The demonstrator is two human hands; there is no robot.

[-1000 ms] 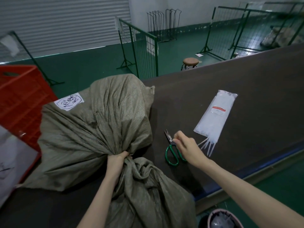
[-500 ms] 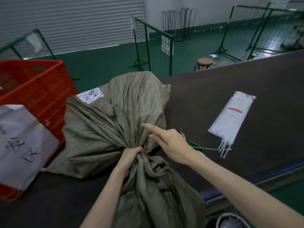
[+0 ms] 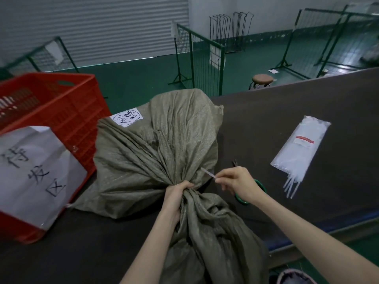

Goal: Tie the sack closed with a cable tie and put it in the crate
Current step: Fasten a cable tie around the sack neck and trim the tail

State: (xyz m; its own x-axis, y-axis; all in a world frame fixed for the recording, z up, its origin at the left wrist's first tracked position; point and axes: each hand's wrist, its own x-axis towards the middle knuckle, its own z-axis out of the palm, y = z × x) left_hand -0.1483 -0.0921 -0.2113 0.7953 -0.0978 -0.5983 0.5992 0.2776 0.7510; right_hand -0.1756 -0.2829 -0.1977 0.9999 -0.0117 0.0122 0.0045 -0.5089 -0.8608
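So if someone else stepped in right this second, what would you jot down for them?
Left hand: fist closed round the gathered neck of the sack; keep that grip.
Right hand: pinching one cable tie, tip pointing at the neck, not yet wrapped.
Sack lies on the dark table; red crate stands to its left; spare ties in the bag, scissors under the right hand.
Done: neck bunched, tie picked.
Left: loop, cinch, load the sack into the crate.

Worn on the head, looking forward and down, close over the left hand [image 3: 176, 193] clenched on the sack [image 3: 155, 152] neck. Right of that grip, the table [image 3: 287, 119]; left, the crate [image 3: 51, 103]; beyond, green floor.
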